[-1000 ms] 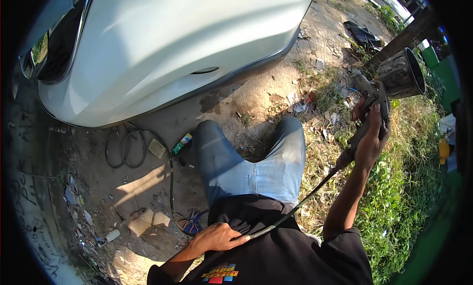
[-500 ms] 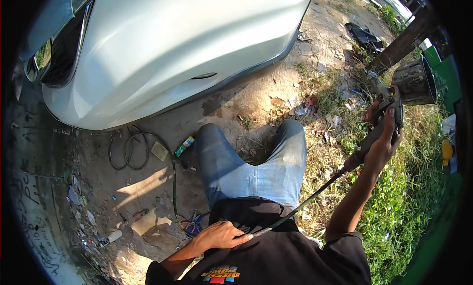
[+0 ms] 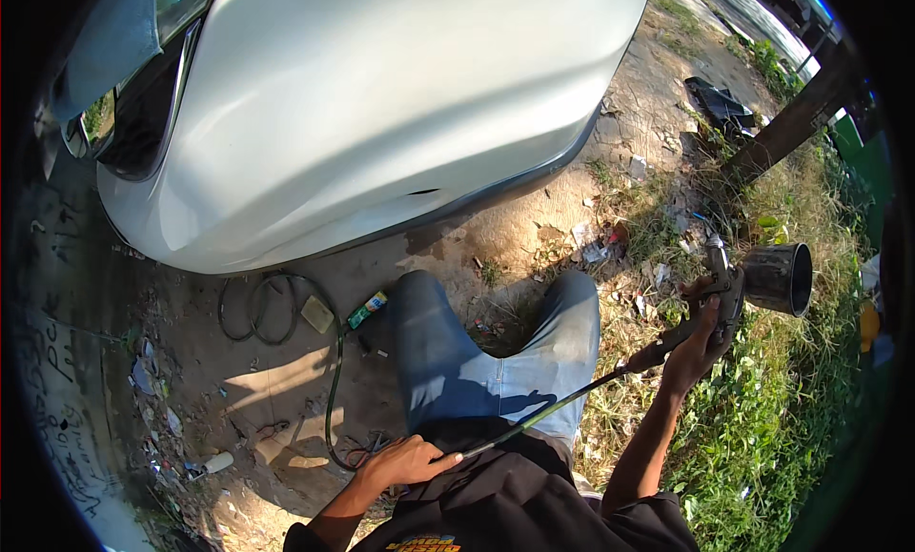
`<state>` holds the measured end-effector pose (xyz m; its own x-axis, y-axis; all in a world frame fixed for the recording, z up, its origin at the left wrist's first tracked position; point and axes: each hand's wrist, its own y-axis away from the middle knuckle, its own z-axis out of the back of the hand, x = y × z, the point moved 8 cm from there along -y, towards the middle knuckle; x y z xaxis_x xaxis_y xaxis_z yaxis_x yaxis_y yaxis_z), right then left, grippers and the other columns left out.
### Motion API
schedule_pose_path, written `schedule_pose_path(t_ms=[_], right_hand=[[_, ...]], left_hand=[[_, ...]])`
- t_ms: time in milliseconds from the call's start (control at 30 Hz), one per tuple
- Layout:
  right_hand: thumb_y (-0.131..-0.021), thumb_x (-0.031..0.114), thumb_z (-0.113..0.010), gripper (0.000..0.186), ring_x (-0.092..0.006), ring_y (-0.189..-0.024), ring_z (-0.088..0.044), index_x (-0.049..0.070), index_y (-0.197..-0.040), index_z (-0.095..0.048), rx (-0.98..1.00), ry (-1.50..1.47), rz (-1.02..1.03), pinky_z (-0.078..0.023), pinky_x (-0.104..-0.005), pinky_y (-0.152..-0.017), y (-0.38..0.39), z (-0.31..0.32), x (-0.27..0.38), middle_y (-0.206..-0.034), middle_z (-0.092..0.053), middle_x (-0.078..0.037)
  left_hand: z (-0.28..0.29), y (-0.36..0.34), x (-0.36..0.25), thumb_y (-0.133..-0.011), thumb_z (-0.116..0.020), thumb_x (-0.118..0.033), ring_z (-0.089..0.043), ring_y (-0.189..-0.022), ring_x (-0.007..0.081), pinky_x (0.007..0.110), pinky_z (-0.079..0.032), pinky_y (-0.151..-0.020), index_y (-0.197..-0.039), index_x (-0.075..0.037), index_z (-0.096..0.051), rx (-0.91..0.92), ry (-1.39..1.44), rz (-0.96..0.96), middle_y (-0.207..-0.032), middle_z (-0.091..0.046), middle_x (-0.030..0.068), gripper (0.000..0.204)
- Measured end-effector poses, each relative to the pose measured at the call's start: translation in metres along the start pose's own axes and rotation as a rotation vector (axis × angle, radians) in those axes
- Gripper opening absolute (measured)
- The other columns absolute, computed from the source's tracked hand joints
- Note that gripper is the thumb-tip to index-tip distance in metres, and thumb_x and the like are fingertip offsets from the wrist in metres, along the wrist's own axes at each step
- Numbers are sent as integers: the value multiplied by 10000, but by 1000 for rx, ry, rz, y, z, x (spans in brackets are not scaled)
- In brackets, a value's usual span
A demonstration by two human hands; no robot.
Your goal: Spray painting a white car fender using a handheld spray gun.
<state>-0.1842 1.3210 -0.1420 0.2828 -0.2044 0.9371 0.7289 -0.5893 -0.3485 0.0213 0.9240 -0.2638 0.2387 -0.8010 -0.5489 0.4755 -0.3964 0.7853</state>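
Observation:
In my right hand (image 3: 698, 344), fingers wrapped round its handle, is a paint spray gun (image 3: 721, 283) with a dark, stained cup (image 3: 770, 278) on its right side. It is held out to the right, above dry grass and well apart from the car. A thin dark air hose (image 3: 548, 411) runs from the gun's handle, across my lap, to my left hand (image 3: 412, 460). That hand is closed round the hose in front of my shirt. Ahead of me stands a car with a glossy white body panel (image 3: 400, 104).
Coils of hose (image 3: 259, 309) lie on the dirt at left, beside a tan block (image 3: 317, 313) and a green tube (image 3: 367, 310). A wooden post (image 3: 786, 128) slants at far right, near a black plastic piece (image 3: 720, 104). Litter lies along the marked wall (image 3: 62, 361).
My right hand has brought the spray gun nearer to me and slightly left. The car sits lower and further right in the view. My left hand still holds the hose.

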Motion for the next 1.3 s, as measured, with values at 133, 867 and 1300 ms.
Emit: schedule_pose_path(t_ms=[133,867,1300], right_hand=[[-1073,266,-580,350,-154,-962,-651,-27,-1249,-658,-126,90,-77,-486,-293,-896,9,12,-30,-1088,-712,-73],[-1088,235,-548,594,-177,-1107,-591,95,-1617,-318,-116,-52,-315,-456,-349,-995,-29,-10,-83,-1316,-606,-87],[-941,-8,-629,559,-280,-1094,-653,-59,-1475,-471,431,42,151,-529,-396,-925,35,-56,37,-1245,-640,-210]], left_hand=[[-12,-16,23,-1008,-515,-636,-577,-495,383,506,-472,-584,-674,54,-671,-16,52,56,-513,-510,235,782],[105,3,-11,-1000,-636,-481,-604,-529,312,430,-459,-559,-849,-14,-745,-528,-82,238,-594,-608,183,503],[62,36,-23,-985,-588,-550,-697,-951,439,505,-522,-924,-1088,-89,-772,-178,-142,320,-1022,-737,233,507]])
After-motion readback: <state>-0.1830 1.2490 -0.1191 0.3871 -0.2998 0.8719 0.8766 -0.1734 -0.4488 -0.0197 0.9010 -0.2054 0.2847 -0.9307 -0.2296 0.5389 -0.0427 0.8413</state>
